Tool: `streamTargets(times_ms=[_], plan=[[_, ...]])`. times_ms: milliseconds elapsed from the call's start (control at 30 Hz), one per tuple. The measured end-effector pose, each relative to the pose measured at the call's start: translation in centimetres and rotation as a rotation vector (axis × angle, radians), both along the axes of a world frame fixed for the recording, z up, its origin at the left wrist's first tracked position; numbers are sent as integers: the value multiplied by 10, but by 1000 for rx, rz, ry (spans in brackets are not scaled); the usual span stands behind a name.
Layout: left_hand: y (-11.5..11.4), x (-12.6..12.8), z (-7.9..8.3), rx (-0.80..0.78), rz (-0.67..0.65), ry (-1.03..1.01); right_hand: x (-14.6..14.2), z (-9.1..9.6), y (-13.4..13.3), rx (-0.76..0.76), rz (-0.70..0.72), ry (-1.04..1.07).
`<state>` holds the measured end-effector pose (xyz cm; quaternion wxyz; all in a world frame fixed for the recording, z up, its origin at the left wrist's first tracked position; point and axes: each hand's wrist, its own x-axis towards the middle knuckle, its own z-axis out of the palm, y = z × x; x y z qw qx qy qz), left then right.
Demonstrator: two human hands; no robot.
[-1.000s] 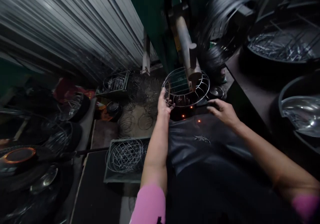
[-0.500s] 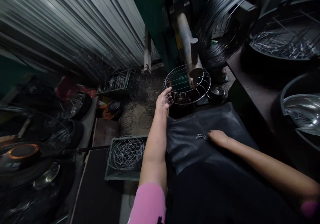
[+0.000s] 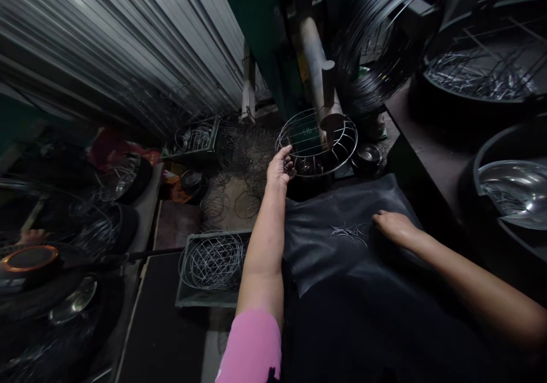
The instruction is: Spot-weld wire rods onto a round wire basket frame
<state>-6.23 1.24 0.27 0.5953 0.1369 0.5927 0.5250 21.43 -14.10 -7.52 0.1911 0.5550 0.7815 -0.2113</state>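
Note:
My left hand (image 3: 280, 166) grips the near-left rim of a round wire basket frame (image 3: 317, 142) that sits under the welding machine's arm and electrode (image 3: 327, 98). My right hand (image 3: 392, 225) lies on the dark cloth (image 3: 342, 257) over my lap, fingers curled, just right of a small bunch of short wire pieces (image 3: 350, 232). Whether it holds a wire I cannot make out.
A crate of finished wire frames (image 3: 212, 262) stands lower left, another crate (image 3: 194, 139) farther back. Loose wire rings litter the floor (image 3: 239, 183). A large wire coil (image 3: 384, 35) hangs upper right. Dark tubs of wire parts (image 3: 478, 69) and a metal bowl (image 3: 513, 192) line the right bench.
My right hand left the basket's rim, dropped to the lap cloth by the wire pieces, then slid a little right. The welding sparks have gone. The left hand stays on the basket rim.

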Motion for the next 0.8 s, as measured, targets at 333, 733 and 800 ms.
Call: streamTargets(times_ms=[333,733,800], plan=[[0,2,4,-40,-6,4,-29,-16,-10,88,224,125],[1,0,4,-33,-11,-19,-31,-60,-1,206,505,125],[1,0,4,-34,-17,-18,-31,-63,-5,212,509,96]])
